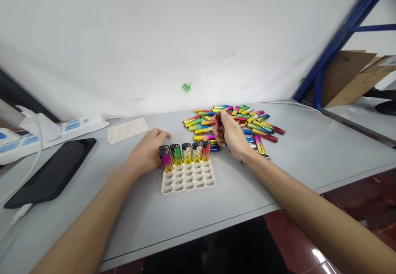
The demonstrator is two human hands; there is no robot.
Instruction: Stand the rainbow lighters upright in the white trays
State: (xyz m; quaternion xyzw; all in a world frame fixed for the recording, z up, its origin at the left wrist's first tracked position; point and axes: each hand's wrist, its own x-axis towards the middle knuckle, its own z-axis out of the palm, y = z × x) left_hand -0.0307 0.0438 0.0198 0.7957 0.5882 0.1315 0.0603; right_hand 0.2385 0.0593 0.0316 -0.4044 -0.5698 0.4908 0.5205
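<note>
A white tray (189, 178) with rows of oval holes lies in front of me. Several upright lighters with black tops fill its back row, among them a green lighter (176, 154) and a red one (206, 151). A purple-and-yellow lighter (167, 162) stands in the left hole of the second row. My left hand (151, 148) lies on the table at the tray's back left corner, fingers stretched loosely; whether it touches the tray is unclear. Over a heap of shiny coloured lighters (204, 130), my right hand (230, 134) grips a red lighter (219, 122).
A second white holed tray (128, 130) lies further back on the left. Beyond my left forearm are a black phone (52, 171) with a cable and a power strip (72, 125). The wall (154, 51) bounds the table's back; a blue metal frame (318, 84) stands right.
</note>
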